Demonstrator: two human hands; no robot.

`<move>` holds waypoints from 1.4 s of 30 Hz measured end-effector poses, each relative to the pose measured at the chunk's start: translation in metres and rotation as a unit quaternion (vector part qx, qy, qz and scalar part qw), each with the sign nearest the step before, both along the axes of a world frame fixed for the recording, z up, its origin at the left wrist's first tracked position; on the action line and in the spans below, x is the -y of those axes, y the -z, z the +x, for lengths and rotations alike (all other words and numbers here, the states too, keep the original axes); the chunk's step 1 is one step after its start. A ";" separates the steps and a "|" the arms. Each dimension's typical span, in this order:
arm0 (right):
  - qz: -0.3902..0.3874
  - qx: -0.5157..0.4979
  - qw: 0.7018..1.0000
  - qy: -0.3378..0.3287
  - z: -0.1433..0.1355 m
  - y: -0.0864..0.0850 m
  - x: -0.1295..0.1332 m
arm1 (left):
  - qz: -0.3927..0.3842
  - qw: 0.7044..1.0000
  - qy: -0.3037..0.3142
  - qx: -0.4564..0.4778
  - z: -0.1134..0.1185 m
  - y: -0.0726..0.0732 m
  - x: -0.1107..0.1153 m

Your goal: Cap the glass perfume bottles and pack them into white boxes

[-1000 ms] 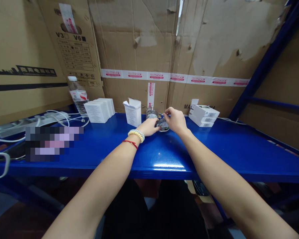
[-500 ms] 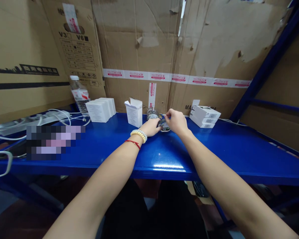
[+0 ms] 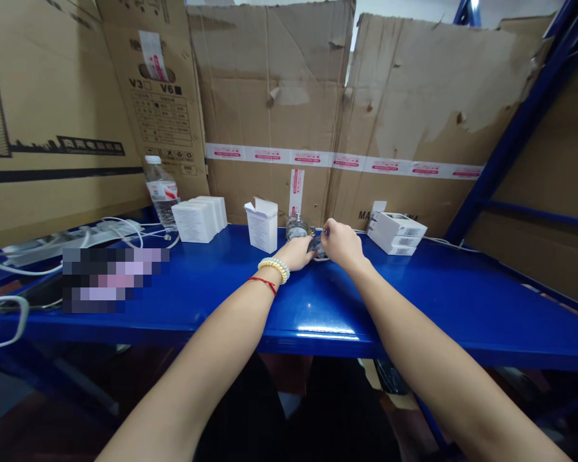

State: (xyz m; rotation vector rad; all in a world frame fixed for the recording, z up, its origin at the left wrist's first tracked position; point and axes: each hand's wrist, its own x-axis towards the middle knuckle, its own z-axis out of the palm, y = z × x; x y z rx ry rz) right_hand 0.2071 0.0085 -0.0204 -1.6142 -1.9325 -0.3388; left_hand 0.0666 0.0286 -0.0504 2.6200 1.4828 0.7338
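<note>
The view has tipped up, so everything sits slightly lower in the frame. At centre, the left hand (image 3: 296, 253) grips a small dark item (image 3: 317, 249) on the table (image 3: 327, 292), probably steadying it for the right hand (image 3: 343, 244), whose bunched fingertips meet it; whether they pinch anything, I cannot tell. Fingers hide most of it. Behind, a clear jar (image 3: 297, 227) is partly covered.
</note>
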 end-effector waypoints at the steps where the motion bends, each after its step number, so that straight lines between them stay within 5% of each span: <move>1: 0.004 -0.005 1.000 -0.004 0.001 0.001 -0.001 | 0.002 1.000 0.003 0.000 0.000 0.000 0.000; 19: -0.006 -0.111 0.992 -0.052 0.011 -0.004 -0.012 | 0.013 1.000 0.022 -0.017 0.000 -0.004 0.000; 42: -0.032 0.052 0.998 0.021 -0.002 -0.007 0.006 | 0.013 0.999 -0.002 -0.039 0.004 -0.004 0.001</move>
